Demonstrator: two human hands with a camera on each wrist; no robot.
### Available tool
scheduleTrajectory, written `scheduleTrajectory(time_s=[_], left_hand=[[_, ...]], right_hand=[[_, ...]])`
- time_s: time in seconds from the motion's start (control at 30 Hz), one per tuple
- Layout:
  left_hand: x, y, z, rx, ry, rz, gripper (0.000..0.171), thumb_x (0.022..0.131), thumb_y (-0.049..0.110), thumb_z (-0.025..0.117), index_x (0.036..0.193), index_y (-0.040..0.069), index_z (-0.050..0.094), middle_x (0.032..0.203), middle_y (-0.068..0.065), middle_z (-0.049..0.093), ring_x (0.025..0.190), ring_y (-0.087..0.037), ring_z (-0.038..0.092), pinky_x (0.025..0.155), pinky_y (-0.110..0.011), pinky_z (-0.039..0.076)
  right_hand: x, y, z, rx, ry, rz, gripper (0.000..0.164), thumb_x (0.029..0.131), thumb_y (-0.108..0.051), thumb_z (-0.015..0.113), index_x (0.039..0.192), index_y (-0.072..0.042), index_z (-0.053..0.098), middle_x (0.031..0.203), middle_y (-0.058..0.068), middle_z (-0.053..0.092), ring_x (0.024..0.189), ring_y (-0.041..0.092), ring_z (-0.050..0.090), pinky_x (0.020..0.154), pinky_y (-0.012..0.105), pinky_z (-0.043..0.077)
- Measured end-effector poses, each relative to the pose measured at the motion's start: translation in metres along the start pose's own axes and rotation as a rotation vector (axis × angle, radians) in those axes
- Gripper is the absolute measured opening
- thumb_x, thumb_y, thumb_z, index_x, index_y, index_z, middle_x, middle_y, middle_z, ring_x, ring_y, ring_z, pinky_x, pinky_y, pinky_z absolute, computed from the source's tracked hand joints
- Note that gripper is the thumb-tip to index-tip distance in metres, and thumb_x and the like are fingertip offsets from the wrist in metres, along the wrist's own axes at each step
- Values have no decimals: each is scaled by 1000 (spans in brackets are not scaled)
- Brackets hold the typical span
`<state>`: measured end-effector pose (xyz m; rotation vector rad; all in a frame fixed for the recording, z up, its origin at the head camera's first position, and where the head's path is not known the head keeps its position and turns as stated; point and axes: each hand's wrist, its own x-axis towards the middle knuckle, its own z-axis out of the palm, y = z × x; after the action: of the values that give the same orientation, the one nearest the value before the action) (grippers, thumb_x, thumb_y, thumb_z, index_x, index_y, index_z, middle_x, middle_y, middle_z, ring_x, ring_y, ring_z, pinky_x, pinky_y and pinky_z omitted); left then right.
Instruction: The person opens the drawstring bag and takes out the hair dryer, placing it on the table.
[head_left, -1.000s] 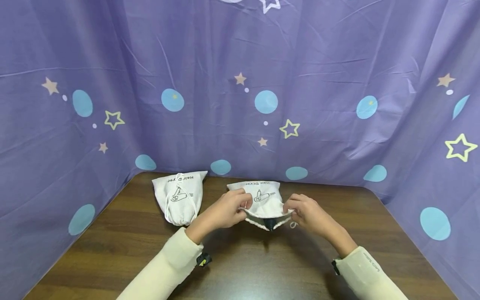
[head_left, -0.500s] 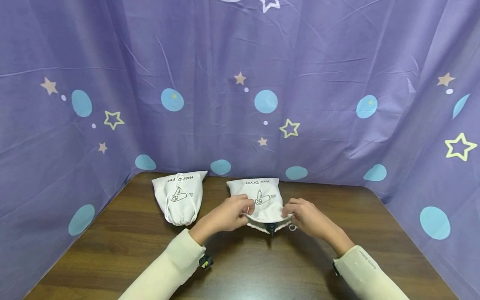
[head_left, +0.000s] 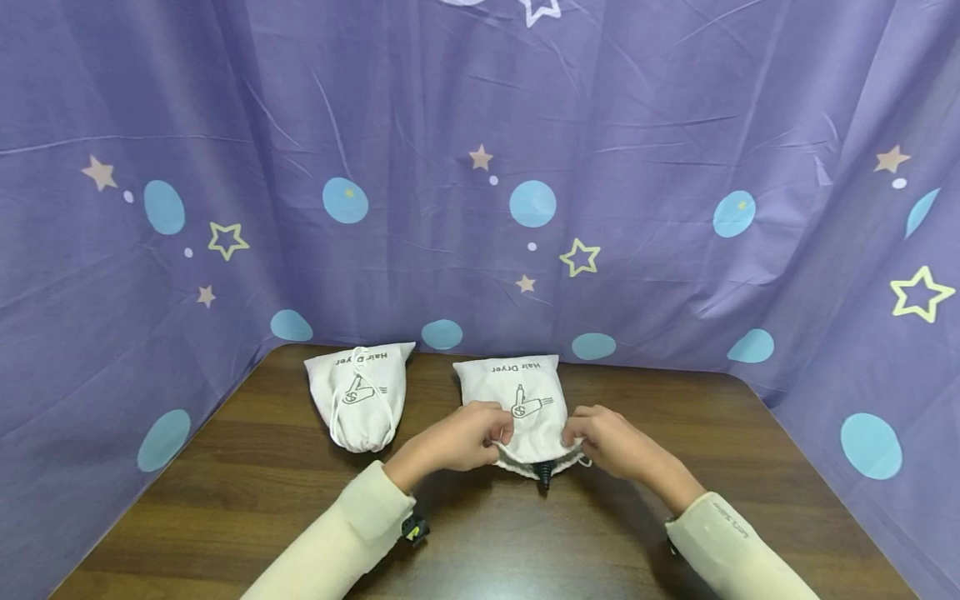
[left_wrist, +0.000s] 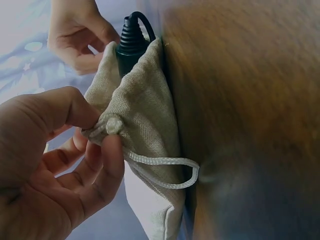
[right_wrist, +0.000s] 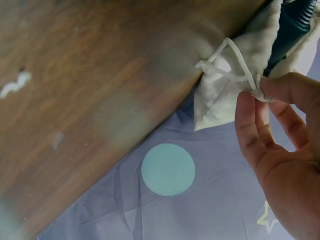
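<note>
- As the head view shows, both my hands are at the mouth of the white bag (head_left: 536, 433), which lies on the table (head_left: 495, 550) in front of me, printed side up, reading "Hair Dryer".
- Left hand (head_left: 472, 433): thumb and fingers pinch one corner of the mouth, right by a knot in the cord; a loop of white cord (left_wrist: 165, 161) hangs just beside it.
- Right hand (head_left: 611, 446): pinches the opposite corner of the mouth; a second cord loop (right_wrist: 240, 57) sits at those fingertips.
- Dark ribbed piece (head_left: 545, 473) pokes out between the two rims, tip pointing my way; left wrist view shows a black cable bending back from it. Rest of that item is inside the bag, can't see it.
- Just changed: both hands and the mouth are closer to me than a second ago, the gap looks narrower, the printed front is flatter, and slightly more of the dark tip shows past the rim.
- Meaning, my judgement: rim is pulled toward me but doesn't cover the tip, so the mouth isn't closed over the contents.
- Second bag (head_left: 362, 398), off to the left, untouched, mouth gathered; hasn't moved.
</note>
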<state>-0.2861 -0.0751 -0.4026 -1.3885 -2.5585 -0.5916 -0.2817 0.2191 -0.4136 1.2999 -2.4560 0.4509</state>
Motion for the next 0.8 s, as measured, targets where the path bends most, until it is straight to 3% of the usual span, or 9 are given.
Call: scheduleTrajectory(time_s=[0.27,0.5,0.8], left_hand=[[1,-2,-2,-52,21,9,22,71,-2,70,81,14,59,74,5,53,70,-5,47,66,-22,40],[1,-3,-2,-75,26,-12,19,74,0,69,81,15,59,75,7,53,70,-5,49,68,-23,42],[0,-3,-3,-86,52,-31,18,75,0,68,81,14,59,75,6,53,70,-9,52,68,-23,42]], right_hand=[[-13,-10,-11,-77,-73,46,31,76,7,77,95,-17,72,94,-7,67,86,14,57,76,34,51],[-14,-25,-16,-97,-78,62,21,83,-4,78,89,-17,63,86,-9,59,80,8,51,71,31,47],[-6,-51,-10,-112,-72,5,17,88,-11,78,99,-14,67,92,-6,63,83,9,54,73,30,50]])
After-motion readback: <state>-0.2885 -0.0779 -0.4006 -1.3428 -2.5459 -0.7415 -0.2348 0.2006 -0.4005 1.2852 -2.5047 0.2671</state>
